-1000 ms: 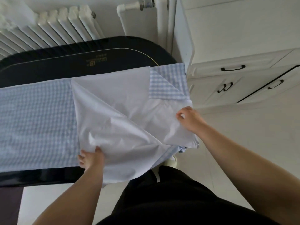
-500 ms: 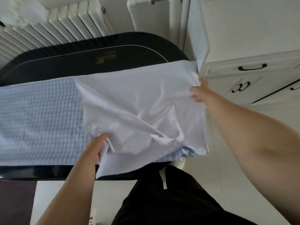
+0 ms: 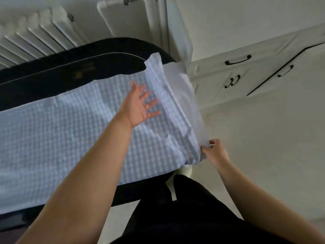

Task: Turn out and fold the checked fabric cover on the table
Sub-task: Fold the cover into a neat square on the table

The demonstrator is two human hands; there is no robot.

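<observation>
Checked fabric cover (image 3: 66, 138) lies spread checked side up along the black table (image 3: 52, 71), its right end overhanging the table edge. Left hand (image 3: 139, 106): fingers straight and splayed, palm up, over the cover's right part; contact cannot be told. Right hand (image 3: 213, 152): fingers curled, pinching the cover's near right corner, where plain white lining (image 3: 184, 88) shows. White drawer unit (image 3: 246, 71) stands right of the table; white radiator (image 3: 35, 37) behind it.
</observation>
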